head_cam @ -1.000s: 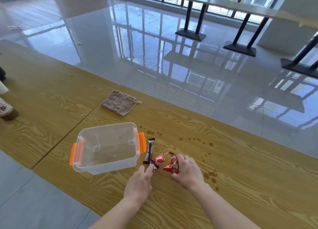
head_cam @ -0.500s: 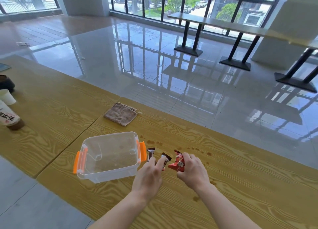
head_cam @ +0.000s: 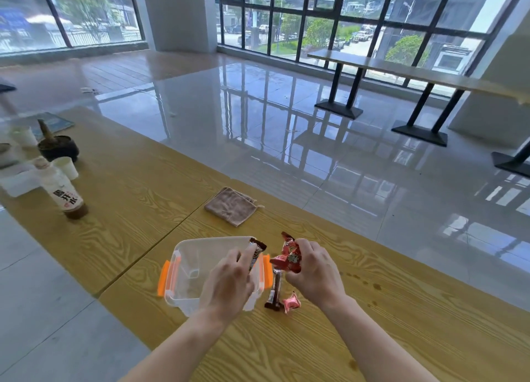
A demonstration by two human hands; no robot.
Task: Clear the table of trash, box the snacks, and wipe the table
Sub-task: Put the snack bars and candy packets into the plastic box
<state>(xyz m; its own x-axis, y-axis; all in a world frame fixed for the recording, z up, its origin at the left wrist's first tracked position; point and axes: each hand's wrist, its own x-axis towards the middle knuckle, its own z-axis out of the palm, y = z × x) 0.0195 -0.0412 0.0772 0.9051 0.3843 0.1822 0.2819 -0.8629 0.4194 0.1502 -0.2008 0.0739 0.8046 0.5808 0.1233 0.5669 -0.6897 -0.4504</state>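
A clear plastic box [head_cam: 189,255] with orange latches stands on the wooden table [head_cam: 372,324]. My left hand [head_cam: 229,281] hovers over the box's right side, shut on a dark brown snack bar [head_cam: 256,252]. Just right of the box, my right hand [head_cam: 315,272] is raised above the table and grips red snack packets [head_cam: 288,257]. Another dark snack bar [head_cam: 274,291] and a small pink-red wrapped candy [head_cam: 291,302] lie on the table between my hands. A folded brown cloth [head_cam: 231,205] rests behind the box.
Brown spill spots [head_cam: 362,281] mark the wood to my right. At the far left stand a bottle with a white label [head_cam: 64,192], white paper cups [head_cam: 67,168] and a dark bowl [head_cam: 58,148]. Beyond the table lie a glossy tiled floor and more tables.
Both hands have lifted off the table with snacks; my left hand has carried the brown bar over the box. The camera has tilted up, bringing the bottle and cups into view.
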